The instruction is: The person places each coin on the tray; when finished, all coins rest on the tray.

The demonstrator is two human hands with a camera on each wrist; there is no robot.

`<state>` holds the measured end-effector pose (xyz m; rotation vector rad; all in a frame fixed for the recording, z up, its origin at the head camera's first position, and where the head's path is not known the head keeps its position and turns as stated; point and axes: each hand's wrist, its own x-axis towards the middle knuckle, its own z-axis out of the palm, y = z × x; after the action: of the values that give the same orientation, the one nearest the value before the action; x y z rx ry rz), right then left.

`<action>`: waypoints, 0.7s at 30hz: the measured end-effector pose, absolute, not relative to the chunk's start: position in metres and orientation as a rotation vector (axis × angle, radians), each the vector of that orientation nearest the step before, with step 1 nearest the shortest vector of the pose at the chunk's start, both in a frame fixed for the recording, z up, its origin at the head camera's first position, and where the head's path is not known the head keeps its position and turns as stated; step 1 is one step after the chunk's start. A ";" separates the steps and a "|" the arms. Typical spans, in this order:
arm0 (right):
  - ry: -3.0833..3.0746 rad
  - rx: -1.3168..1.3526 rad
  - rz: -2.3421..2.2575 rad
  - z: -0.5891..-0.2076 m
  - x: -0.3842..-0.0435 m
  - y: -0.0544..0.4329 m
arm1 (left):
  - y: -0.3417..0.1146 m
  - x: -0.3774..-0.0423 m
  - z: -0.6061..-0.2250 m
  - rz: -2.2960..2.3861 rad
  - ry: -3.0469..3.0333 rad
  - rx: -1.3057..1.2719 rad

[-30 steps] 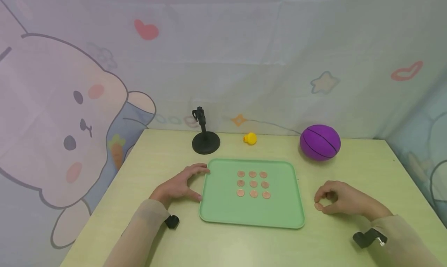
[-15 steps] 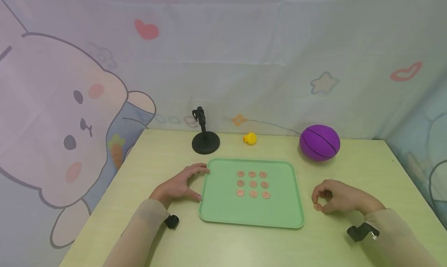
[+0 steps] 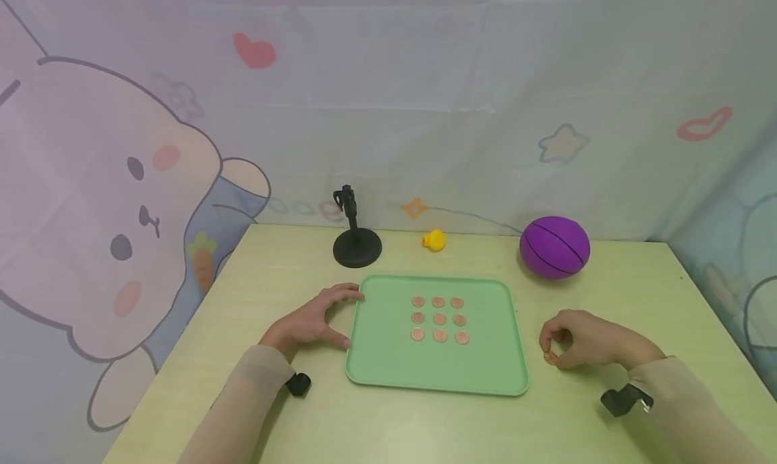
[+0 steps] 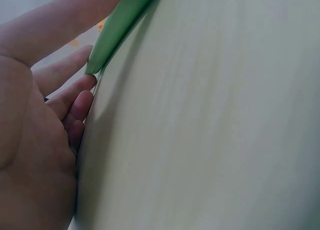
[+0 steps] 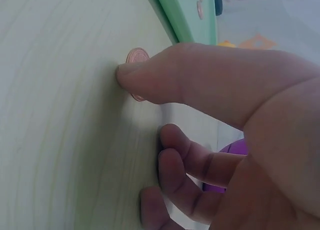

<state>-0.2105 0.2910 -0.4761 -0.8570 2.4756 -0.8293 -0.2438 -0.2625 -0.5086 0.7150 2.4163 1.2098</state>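
Observation:
Between the thumb and fingers of my right hand (image 3: 587,339), a copper-coloured coin (image 3: 549,359) is pinched to the right of the green tray (image 3: 382,356). The right wrist view shows the coin (image 5: 137,55) on edge behind the thumb, close over the tabletop, other fingers curled below. Several similar coins (image 3: 440,319) lie flat on the tray in three rows of three. My left hand (image 3: 308,319) rests at the tray's left edge with thumb and fingers spread, fingertips right at the rim. In the left wrist view the tray's edge (image 4: 107,44) meets those fingertips.
Behind the tray stand a black stand with a round base (image 3: 357,248) and a small yellow toy (image 3: 434,241). A purple ball (image 3: 555,247) sits at the back right of the pale table (image 3: 425,427). A printed curtain (image 3: 388,113) hangs behind.
My right hand has shifted slightly left toward the tray with the coin in its pinch. The left hand, tray and coins on it stay in place.

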 end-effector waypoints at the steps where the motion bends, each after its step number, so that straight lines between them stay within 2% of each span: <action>1: 2.489 -0.865 -0.814 -0.476 -0.210 0.291 | -0.263 -0.244 -0.509 1.211 2.414 0.707; 21: 2.427 -1.055 -0.832 -0.474 -0.216 0.293 | -0.263 -0.245 -0.511 1.231 2.403 0.680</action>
<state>-0.2156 0.2927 -0.4745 -1.0552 2.4272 -0.8321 -0.2450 -0.2626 -0.5110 0.6800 2.4029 1.2310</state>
